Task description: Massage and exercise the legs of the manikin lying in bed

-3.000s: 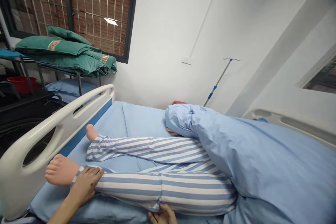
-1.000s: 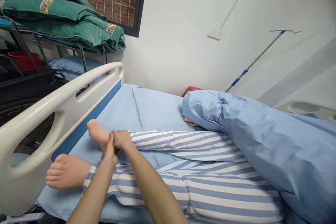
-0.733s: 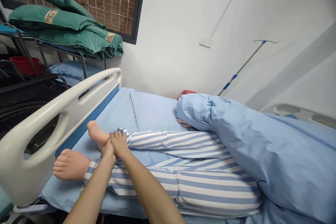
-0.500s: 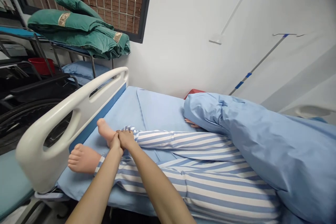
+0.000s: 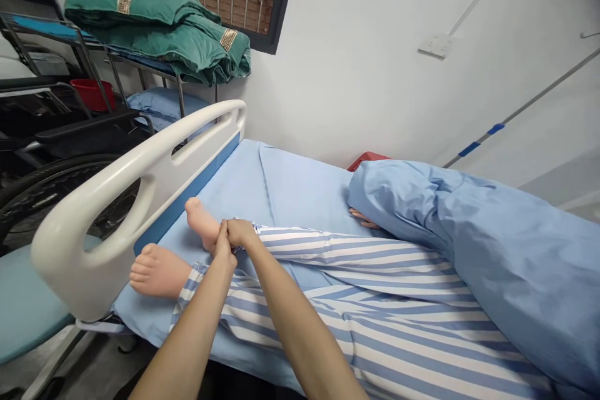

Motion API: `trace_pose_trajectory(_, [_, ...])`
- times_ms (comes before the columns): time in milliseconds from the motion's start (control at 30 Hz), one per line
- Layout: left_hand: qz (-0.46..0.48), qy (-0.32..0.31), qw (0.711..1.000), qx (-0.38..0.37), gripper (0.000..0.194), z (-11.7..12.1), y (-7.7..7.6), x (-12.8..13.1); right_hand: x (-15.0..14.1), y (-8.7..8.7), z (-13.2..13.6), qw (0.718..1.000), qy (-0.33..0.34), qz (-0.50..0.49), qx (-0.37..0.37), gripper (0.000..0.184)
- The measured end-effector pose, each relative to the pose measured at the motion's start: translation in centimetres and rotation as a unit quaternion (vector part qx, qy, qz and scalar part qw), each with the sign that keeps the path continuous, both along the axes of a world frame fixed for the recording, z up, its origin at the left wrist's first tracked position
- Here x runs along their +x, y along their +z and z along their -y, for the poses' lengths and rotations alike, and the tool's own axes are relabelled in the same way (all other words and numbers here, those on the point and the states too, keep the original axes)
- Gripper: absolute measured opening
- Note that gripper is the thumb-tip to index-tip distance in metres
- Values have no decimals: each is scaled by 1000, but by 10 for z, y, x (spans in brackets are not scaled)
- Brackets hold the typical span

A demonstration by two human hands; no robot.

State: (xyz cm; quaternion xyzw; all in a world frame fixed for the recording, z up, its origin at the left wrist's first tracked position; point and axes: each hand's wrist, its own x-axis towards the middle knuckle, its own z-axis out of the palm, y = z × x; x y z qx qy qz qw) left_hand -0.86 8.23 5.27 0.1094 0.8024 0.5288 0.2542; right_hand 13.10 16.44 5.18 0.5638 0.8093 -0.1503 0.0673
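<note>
A body in blue-and-white striped pyjama trousers [image 5: 412,319] lies on the bed, both feet bare. At the far ankle, just behind the far foot [image 5: 200,220], my left hand [image 5: 223,242] is closed, its fingers partly hidden. Right against it, my right hand [image 5: 240,232] is closed round the trouser cuff of the same leg; its fingertips are out of sight. The near foot [image 5: 159,270] lies toes up on the sheet, untouched, with its striped cuff beside my left forearm.
A cream footboard [image 5: 94,194] stands beyond the feet. A blue quilt [image 5: 492,244] covers the upper body, with fingers showing at its edge. Past the footboard are a wheelchair [image 5: 70,150] and folded green bedding [image 5: 159,31]. A pole [image 5: 539,100] leans across the wall's right side.
The camera view has shifted, so the scene sits further right and most of it higher. Both hands stay at the far ankle and cuff, with the right hand's fingers more curled.
</note>
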Motion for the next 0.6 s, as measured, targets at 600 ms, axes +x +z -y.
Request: trace_pose_trajectory(600, [127,-124,974,141,40,10,14,13,-9,15,34,998,-42,25,26,37])
